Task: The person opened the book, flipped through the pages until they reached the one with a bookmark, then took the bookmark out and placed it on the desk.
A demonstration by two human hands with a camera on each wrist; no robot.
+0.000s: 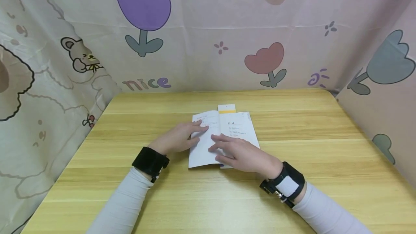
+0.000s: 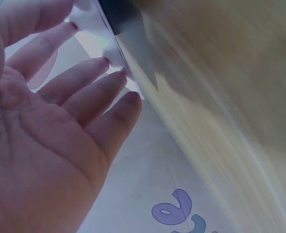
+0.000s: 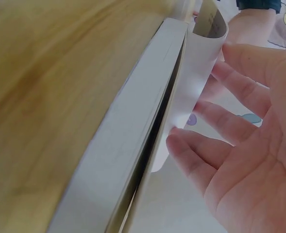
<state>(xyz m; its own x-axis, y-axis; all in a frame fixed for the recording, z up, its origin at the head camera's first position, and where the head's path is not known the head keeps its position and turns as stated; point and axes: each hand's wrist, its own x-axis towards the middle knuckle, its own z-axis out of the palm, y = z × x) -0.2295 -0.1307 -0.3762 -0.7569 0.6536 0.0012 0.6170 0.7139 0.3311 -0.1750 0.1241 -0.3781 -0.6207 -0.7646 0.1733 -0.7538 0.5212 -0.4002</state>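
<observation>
1. White sleeves [image 1: 328,210], 2 of them, and 2 black wristbands [image 1: 150,162] lie on the near side of the book [image 1: 242,122].
2. Right hand [image 1: 243,153]: fingers apart, resting across the book, gripping nothing.
3. Left hand [image 1: 177,136]: fingers apart, touching the book's left page [image 1: 202,154].
4. Book: open on the table [image 1: 208,205].
5. White tab [image 1: 226,108], yellow-banded: past the book's far edge.
6. Printed cloth [image 1: 201,68]: behind the book.

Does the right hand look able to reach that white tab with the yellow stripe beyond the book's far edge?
Probably yes: the white tab pokes out beyond the open book, and neither hand covers it. The right hand is over the book's nearer half, with nothing standing between them.
</observation>
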